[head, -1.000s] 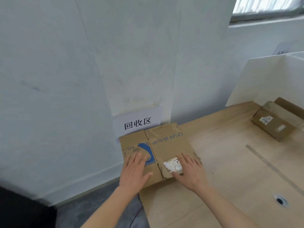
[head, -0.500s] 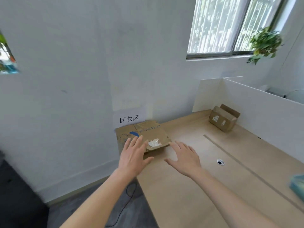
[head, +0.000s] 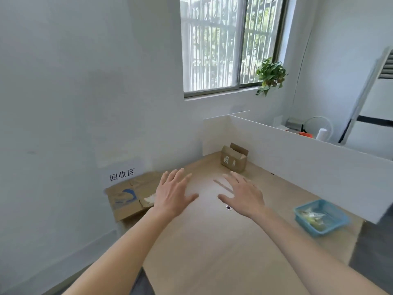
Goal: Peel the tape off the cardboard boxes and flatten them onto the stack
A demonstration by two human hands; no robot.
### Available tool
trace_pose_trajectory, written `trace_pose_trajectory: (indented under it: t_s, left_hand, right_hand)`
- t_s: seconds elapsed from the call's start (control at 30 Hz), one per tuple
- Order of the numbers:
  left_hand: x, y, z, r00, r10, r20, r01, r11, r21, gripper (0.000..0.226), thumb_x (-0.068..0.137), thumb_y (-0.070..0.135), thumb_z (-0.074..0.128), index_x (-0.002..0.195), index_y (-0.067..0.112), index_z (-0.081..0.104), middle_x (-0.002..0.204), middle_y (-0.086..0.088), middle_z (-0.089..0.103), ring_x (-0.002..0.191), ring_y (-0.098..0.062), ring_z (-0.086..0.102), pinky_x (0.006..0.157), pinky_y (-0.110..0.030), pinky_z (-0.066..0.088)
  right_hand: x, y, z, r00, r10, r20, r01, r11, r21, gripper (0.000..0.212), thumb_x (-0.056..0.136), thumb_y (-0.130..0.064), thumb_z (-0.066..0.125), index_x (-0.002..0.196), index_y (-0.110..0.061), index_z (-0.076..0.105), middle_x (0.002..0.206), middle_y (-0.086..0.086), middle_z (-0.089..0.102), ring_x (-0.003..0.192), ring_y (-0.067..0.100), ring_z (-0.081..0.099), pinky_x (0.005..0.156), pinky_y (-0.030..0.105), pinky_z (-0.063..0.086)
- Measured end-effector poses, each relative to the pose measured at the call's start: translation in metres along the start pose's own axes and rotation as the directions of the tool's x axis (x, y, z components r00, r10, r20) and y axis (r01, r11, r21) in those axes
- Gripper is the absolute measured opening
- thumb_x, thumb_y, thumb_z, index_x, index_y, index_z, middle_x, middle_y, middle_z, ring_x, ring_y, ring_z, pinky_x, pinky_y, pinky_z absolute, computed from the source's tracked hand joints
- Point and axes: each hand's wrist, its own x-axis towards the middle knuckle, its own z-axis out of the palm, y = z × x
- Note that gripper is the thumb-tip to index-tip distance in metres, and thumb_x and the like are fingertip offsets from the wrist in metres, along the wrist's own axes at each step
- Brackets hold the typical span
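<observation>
Both hands empty: your left hand (head: pixel 173 193) and right hand (head: pixel 242 193) hover over the desk (head: pixel 212 252), fingers spread flat, gripping nothing. Flattened stack (head: pixel 129 198) lies left of your left hand, by the wall sign (head: pixel 122 175). Remaining box (head: pixel 234 158) stands beyond your right hand, flaps up. Judged step: between boxes. Next: reach for it, find tape edge.

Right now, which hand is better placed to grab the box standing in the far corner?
Right hand, probably: it hovers open nearer the open cardboard box; left hand sits by the flattened stack.
</observation>
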Motion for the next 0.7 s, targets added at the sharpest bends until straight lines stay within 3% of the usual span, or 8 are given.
trace_pose_trajectory:
  t_s: [0.27, 0.43, 0.7]
  left_hand:
    - [0.032, 0.217, 0.026, 0.999, 0.047, 0.015, -0.046, 0.998, -0.053, 0.071, 0.096, 0.066, 0.048, 0.156, 0.03, 0.035, 0.166, -0.001, 0.024, 0.154, -0.019, 0.016, 0.127, -0.039, 0.003]
    - [0.059, 0.344, 0.037, 0.996, 0.083, 0.009, -0.081, 0.986, -0.143, 0.074, 0.095, 0.065, 0.05, 0.157, 0.03, 0.031, 0.167, 0.001, 0.024, 0.154, -0.018, 0.017, 0.125, -0.039, 0.012]
    - [0.137, 0.431, 0.054, 0.995, 0.094, -0.011, -0.095, 0.985, -0.147, 0.075, 0.094, 0.066, 0.053, 0.157, 0.031, 0.03, 0.167, -0.001, 0.023, 0.154, -0.021, 0.018, 0.125, -0.041, 0.012]
  right_hand:
    - [-0.053, 0.204, -0.057, 0.996, 0.089, -0.021, -0.089, 0.996, -0.02, 0.078, 0.092, -0.067, 0.053, 0.158, -0.038, 0.024, 0.168, -0.007, 0.02, 0.151, 0.02, 0.027, 0.117, 0.041, 0.03]
    - [-0.067, 0.318, -0.097, 0.993, 0.114, -0.039, -0.117, 0.99, -0.073, 0.078, 0.091, -0.068, 0.055, 0.156, -0.034, 0.029, 0.162, -0.004, 0.032, 0.146, 0.021, 0.036, 0.117, 0.043, 0.032]
    - [-0.037, 0.417, -0.126, 0.986, 0.153, -0.06, -0.155, 0.987, -0.038, 0.08, 0.093, -0.067, 0.053, 0.159, -0.031, 0.027, 0.165, -0.003, 0.027, 0.15, 0.02, 0.03, 0.118, 0.043, 0.03]
